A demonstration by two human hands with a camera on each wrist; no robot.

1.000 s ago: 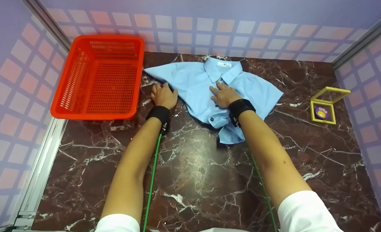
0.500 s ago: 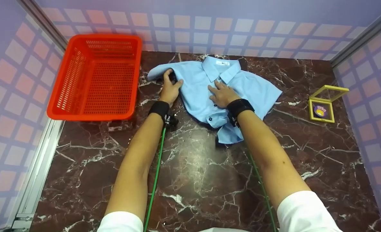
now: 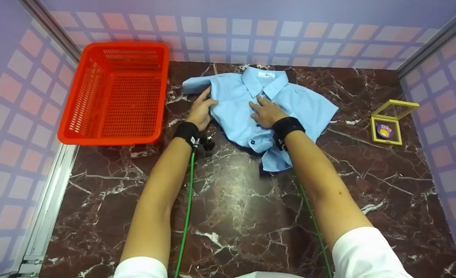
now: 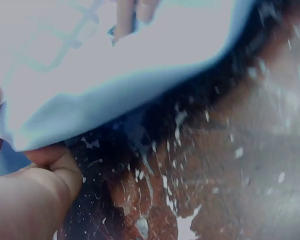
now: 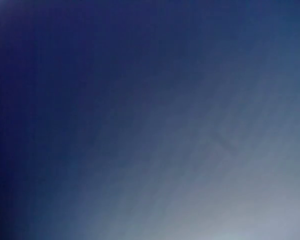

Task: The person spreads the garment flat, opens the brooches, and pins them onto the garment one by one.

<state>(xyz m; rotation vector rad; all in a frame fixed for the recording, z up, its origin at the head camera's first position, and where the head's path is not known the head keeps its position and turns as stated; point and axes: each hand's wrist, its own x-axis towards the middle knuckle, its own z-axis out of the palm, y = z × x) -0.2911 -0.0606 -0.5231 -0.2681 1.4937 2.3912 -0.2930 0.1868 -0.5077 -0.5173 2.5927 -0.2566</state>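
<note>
Shirt (image 3: 235,104) beneath right fingers (image 3: 263,101)

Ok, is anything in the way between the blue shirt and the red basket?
Yes: the left hand, at the side edge of the blue shirt, and the raised wall of the red basket. Between sleeve and basket, only tabletop shows.

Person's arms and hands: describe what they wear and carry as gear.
Short white sleeves and a black wristband on each wrist. The left hand and right hand have no gloves. A thin green cable runs on each side. A small black device sticks out at the left wrist.
</note>
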